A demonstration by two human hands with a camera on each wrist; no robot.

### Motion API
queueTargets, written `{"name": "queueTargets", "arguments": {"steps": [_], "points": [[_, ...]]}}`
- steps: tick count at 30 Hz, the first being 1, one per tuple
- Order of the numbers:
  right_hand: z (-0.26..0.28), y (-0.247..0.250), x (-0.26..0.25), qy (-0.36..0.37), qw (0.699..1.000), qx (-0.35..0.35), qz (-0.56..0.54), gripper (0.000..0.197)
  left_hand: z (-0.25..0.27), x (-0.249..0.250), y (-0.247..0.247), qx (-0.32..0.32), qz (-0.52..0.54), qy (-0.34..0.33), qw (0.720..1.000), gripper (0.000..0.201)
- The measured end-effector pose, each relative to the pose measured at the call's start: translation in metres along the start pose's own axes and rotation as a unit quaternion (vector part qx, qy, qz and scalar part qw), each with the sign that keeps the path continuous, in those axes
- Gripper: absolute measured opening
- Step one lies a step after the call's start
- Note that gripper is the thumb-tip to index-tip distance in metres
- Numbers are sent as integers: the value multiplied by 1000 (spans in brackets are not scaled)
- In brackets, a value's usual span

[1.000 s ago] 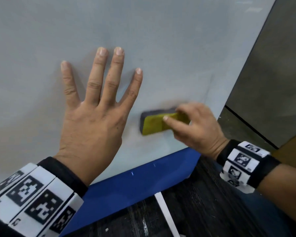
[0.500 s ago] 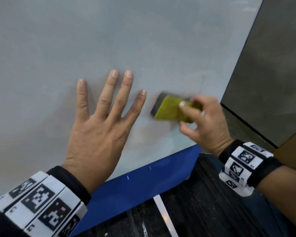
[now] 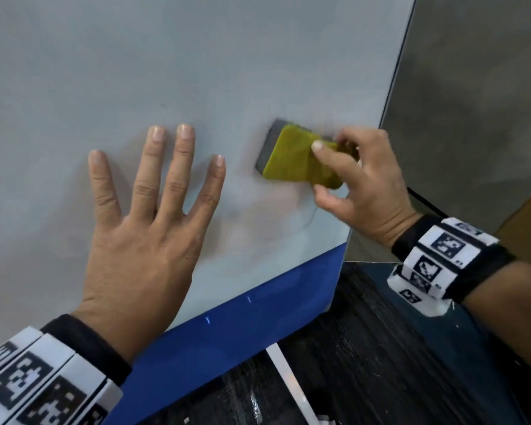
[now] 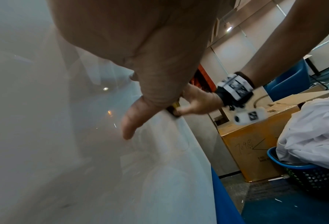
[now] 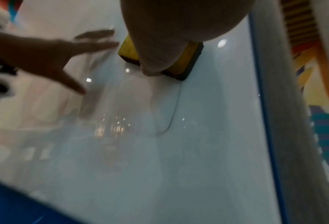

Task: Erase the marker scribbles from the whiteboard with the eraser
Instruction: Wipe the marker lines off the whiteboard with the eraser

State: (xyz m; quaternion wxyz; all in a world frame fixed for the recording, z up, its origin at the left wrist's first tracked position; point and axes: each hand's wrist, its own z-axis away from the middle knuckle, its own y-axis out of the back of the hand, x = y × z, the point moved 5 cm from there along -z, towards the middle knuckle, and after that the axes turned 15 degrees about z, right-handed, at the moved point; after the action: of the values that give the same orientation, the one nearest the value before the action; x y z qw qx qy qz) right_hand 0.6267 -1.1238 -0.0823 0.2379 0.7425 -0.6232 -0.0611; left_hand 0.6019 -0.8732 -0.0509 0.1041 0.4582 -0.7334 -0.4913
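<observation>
The whiteboard (image 3: 135,56) fills most of the head view, with a blue strip (image 3: 242,326) along its lower edge. My right hand (image 3: 359,185) grips a yellow eraser (image 3: 292,157) with a dark felt base and holds it against the board near its right edge. The eraser (image 5: 188,57) also shows in the right wrist view. A thin faint marker line (image 5: 174,112) curves down below it; the same marker line (image 3: 311,220) is barely visible from the head. My left hand (image 3: 147,216) lies flat on the board with fingers spread, left of the eraser.
A grey wall (image 3: 472,102) stands right of the board. Dark floor (image 3: 365,363) lies below. In the left wrist view a cardboard box (image 4: 251,148) and a blue basket (image 4: 301,171) heaped with white cloth sit to the right.
My right hand has slid the eraser up the board, from near the lower edge to level with my left fingertips. My left hand stays flat on the board.
</observation>
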Motion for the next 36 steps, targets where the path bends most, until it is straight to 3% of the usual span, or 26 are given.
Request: {"name": "queueTargets", "arguments": {"steps": [3,6,10,12,16,19,21,25,27,32,34,36], "points": [[-2,2,14,-72,997,17,-7,58,0,1,-2,2,-1,1,1000,94],[29,-12,-6,-133,991,1,-32,60,-1,2,-3,5,-3,1,1000,95],[58,-28,-38,47,995,-92,-10,53,-1,1,-4,4,-8,-3,1000,93],[45,-22,-24,76,994,-80,-6,51,-1,2,-4,4,-4,-1,1000,93],[15,-5,22,-83,996,4,-14,59,-2,5,-5,8,-4,4,1000,95],[35,-12,13,-173,984,9,-29,62,-2,7,-7,5,-10,10,1000,95],[64,-26,-18,-166,985,-25,-38,59,-2,8,-7,3,-11,10,1000,94],[95,-44,-55,-33,994,-99,-35,52,-2,8,-8,-7,-13,11,1000,88],[94,-41,-39,-75,993,-85,-30,52,-1,8,-8,-6,-10,13,1000,89],[103,-40,-30,-283,955,-45,-70,63,0,6,-8,-14,-11,9,1000,93],[103,-42,-45,-303,947,-48,-93,62,-1,6,-8,-14,-15,6,1000,94],[98,-43,-68,-261,957,-70,-108,60,0,6,-10,-12,-20,4,1000,93]]}}
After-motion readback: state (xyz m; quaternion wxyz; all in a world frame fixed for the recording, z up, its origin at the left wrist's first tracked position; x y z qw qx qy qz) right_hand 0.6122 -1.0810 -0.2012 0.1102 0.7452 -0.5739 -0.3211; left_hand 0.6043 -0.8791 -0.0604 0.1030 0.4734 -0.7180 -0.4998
